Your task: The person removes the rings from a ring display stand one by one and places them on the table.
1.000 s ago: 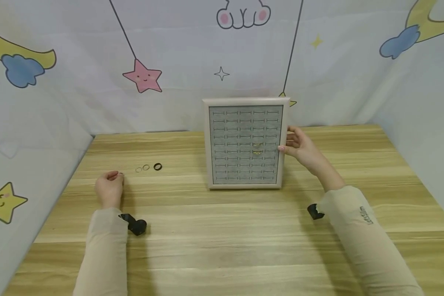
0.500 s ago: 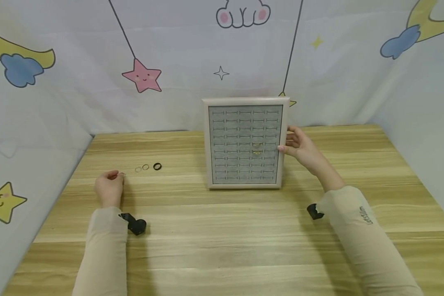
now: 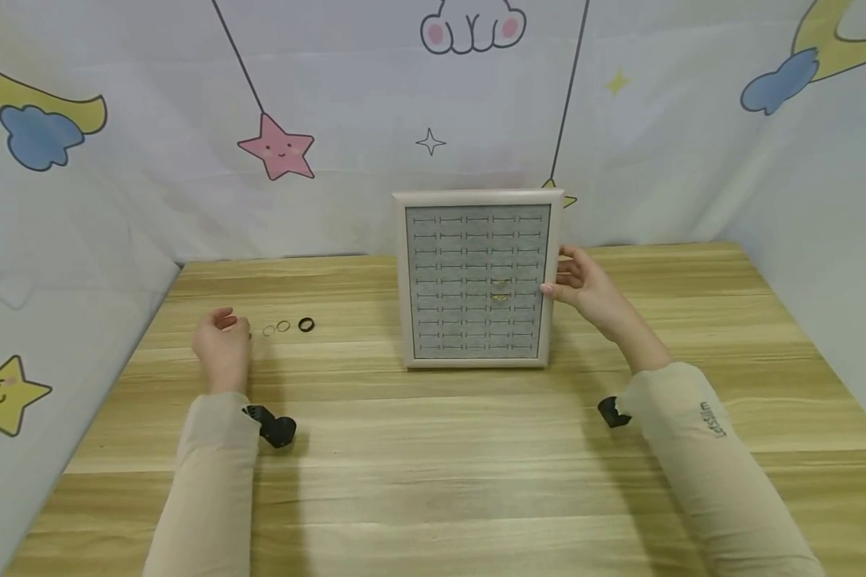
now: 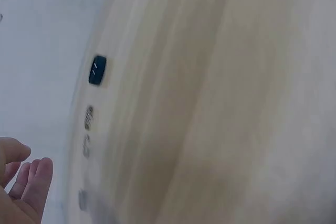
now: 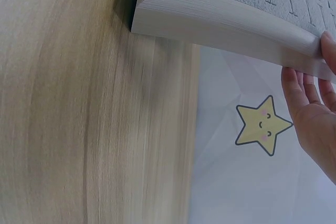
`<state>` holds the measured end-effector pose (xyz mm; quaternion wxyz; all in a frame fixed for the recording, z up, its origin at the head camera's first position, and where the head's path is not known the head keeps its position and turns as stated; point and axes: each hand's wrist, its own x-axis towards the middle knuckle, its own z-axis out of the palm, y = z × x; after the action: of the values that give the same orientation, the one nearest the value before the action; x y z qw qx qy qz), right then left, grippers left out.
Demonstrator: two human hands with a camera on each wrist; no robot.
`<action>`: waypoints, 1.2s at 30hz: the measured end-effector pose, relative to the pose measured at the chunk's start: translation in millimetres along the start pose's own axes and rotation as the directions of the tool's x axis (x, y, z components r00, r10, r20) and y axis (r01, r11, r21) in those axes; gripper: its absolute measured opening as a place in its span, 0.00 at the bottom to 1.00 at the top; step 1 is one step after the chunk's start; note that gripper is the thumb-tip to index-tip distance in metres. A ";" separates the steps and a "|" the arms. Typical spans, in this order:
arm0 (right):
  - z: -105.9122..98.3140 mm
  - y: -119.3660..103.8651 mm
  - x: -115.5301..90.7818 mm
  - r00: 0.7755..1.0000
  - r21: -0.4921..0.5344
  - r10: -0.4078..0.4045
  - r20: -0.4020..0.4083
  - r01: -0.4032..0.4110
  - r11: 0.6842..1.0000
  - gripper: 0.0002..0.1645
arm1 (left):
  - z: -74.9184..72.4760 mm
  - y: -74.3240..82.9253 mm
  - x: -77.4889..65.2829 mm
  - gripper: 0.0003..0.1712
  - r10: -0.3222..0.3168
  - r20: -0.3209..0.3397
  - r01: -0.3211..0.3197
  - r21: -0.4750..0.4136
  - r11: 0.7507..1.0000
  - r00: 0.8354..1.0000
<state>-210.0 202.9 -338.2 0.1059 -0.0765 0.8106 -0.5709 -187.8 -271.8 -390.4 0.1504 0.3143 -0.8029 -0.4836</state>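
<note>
A ring display board [image 3: 476, 280] with a pale frame and grey slotted padding stands upright on the table. Two gold rings [image 3: 501, 296] sit in its fourth column. My right hand [image 3: 595, 296] grips the board's right edge, thumb in front and fingers behind. My left hand [image 3: 224, 344] hovers over the left of the table; in the left wrist view its thumb and fingers are apart, with nothing seen between them. Just right of it lie two thin rings [image 3: 283, 326] and a black ring [image 3: 306, 324]. Another small, blurred ring [image 4: 82, 200] shows nearer the left hand in the left wrist view.
The wood-grain table [image 3: 433, 457] reaches back to a white curtain [image 3: 346, 96] printed with stars, clouds and moons. A black wrist camera [image 3: 277, 431] hangs beside the left sleeve, and another camera [image 3: 612, 412] beside the right one.
My left hand has moved slightly forward and to the right, and its fingers have spread from the ring they were at. The right hand and the board have stayed still.
</note>
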 end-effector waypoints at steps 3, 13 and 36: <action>-0.4 0.5 0.4 1.000 0.002 0.003 0.000 -0.003 1.000 0.41 | 6.6 12.6 -4.8 0.23 0.050 0.015 -0.050 -0.040 0.998 0.999; -0.4 0.2 0.4 1.000 0.002 0.005 0.005 -0.005 1.000 0.42 | 35.7 59.5 -33.6 0.21 0.215 0.099 -0.201 -0.131 0.971 0.972; -0.1 0.3 0.6 1.000 -0.010 0.001 0.000 -0.001 1.000 0.40 | 97.1 133.8 -118.5 0.14 0.664 0.213 -0.612 -0.267 0.745 0.716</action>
<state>-210.5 203.0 -338.5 0.1058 -0.0765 0.8135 -0.5667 -199.1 -83.8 -313.7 0.2145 -0.0732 -0.8285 -0.5121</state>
